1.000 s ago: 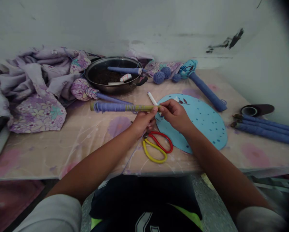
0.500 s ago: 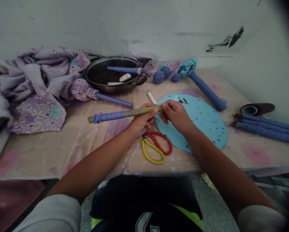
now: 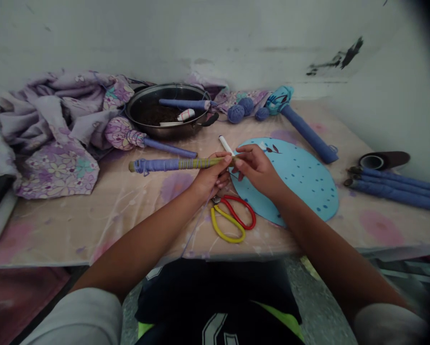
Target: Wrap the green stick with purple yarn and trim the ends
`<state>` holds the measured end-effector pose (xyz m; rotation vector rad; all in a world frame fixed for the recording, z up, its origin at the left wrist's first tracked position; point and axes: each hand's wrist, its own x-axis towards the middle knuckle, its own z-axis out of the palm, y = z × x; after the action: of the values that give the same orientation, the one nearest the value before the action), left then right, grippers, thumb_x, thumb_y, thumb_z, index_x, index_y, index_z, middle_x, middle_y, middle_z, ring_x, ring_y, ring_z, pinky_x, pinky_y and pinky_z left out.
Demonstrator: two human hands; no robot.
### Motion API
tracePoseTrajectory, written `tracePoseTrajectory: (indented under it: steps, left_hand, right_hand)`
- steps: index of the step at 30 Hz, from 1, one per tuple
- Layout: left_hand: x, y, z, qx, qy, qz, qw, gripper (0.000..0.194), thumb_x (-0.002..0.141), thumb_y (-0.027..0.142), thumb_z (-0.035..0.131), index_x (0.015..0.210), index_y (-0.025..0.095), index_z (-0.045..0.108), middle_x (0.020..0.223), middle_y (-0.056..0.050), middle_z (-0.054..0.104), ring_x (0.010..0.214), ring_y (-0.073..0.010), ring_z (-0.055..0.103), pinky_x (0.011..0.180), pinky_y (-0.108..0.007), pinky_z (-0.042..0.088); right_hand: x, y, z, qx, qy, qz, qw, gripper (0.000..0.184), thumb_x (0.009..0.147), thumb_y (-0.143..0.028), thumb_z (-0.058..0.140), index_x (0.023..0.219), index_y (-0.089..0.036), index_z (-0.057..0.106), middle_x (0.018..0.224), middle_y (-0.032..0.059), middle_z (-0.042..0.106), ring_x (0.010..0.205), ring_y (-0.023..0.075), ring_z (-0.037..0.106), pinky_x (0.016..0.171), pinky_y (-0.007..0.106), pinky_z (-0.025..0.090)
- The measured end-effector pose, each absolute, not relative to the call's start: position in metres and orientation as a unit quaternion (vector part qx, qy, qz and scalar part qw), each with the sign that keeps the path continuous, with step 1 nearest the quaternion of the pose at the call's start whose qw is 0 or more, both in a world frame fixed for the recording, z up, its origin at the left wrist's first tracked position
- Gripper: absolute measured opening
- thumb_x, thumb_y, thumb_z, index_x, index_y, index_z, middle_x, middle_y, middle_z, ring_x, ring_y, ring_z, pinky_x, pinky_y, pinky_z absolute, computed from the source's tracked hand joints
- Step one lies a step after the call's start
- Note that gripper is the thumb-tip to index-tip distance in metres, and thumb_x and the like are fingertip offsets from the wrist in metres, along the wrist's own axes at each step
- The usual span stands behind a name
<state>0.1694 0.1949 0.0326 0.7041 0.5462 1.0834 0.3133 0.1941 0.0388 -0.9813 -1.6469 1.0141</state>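
A greenish stick (image 3: 208,163), partly wound with blue-purple yarn (image 3: 161,165), lies nearly level above the table. Close to its right end, my left hand (image 3: 215,177) is closed around it, thumb on top. My right hand (image 3: 253,167) pinches at that same end, with the fingertips partly hidden. The winding is dense on the left and in spaced turns toward the middle. From my left hand a strand of yarn (image 3: 195,227) runs down to the table's front edge. Just below the hands lie scissors (image 3: 232,220) with one red and one yellow handle.
A blue dotted oval sheet (image 3: 301,182) lies under my right forearm, a white marker (image 3: 225,143) beside it. Behind are a dark pan (image 3: 143,125), yarn balls (image 3: 235,114) and floral cloth (image 3: 64,167). Blue-wrapped sticks (image 3: 398,189) and a tape roll (image 3: 371,163) are at right.
The stick has turned slightly toward level, its left end rising and shifting a little left. My right hand has moved slightly left and down along the stick's end.
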Motion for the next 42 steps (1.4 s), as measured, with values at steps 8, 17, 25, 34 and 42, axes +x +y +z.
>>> tracePoseTrajectory:
  steps: [8,17,25,34,42]
  left_hand:
    - [0.1679,0.1949,0.0317,0.329,0.237,0.487,0.774,0.038,0.063,0.035,0.076,0.087,0.019,0.051,0.045,0.013,0.036,0.029,0.0004,0.025,0.031,-0.014,0.014]
    - [0.1687,0.193,0.0306,0.371,0.242,0.484,0.755,0.035,0.064,0.033,0.075,0.085,0.018,0.052,0.042,0.012,0.038,0.03,-0.0005,0.024,0.031,-0.014,0.016]
    - [0.1672,0.1927,0.031,0.385,0.237,0.477,0.754,0.035,0.064,0.033,0.075,0.084,0.019,0.051,0.046,0.011,0.044,0.03,-0.0002,0.025,0.032,-0.015,0.015]
    - [0.1663,0.1918,0.0313,0.392,0.243,0.483,0.745,0.035,0.065,0.032,0.074,0.087,0.02,0.05,0.046,0.013,0.038,0.03,0.0002,0.024,0.032,-0.015,0.016]
    - [0.1655,0.1917,0.0313,0.401,0.23,0.489,0.74,0.028,0.07,0.031,0.071,0.086,0.021,0.05,0.045,0.013,0.036,0.03,-0.0005,0.022,0.032,-0.014,0.017]
  right_hand:
    - [0.3138,0.1943,0.0356,-0.394,-0.675,0.369,0.503,0.027,0.078,-0.045,0.064,0.084,-0.022,0.05,0.081,0.0013,0.06,0.068,0.0119,0.059,0.053,0.024,0.047]
    - [0.3128,0.1929,0.0416,-0.422,-0.586,0.499,0.479,0.033,0.08,-0.052,0.058,0.088,-0.022,0.049,0.061,-0.0036,0.055,0.049,0.0109,0.055,0.038,0.021,0.041]
    - [0.3138,0.19,0.0392,-0.385,-0.601,0.446,0.541,0.034,0.068,-0.043,0.074,0.078,-0.021,0.051,0.078,-0.0017,0.058,0.066,0.0093,0.055,0.059,0.024,0.048]
    - [0.3182,0.1936,0.0357,-0.411,-0.567,0.503,0.507,0.027,0.073,-0.041,0.07,0.078,-0.02,0.054,0.065,-0.0032,0.056,0.055,0.0082,0.053,0.051,0.022,0.044]
    - [0.3189,0.1894,0.0413,-0.412,-0.506,0.61,0.45,0.036,0.076,-0.051,0.064,0.096,-0.022,0.053,0.079,0.0009,0.063,0.064,0.0122,0.061,0.055,0.026,0.05]
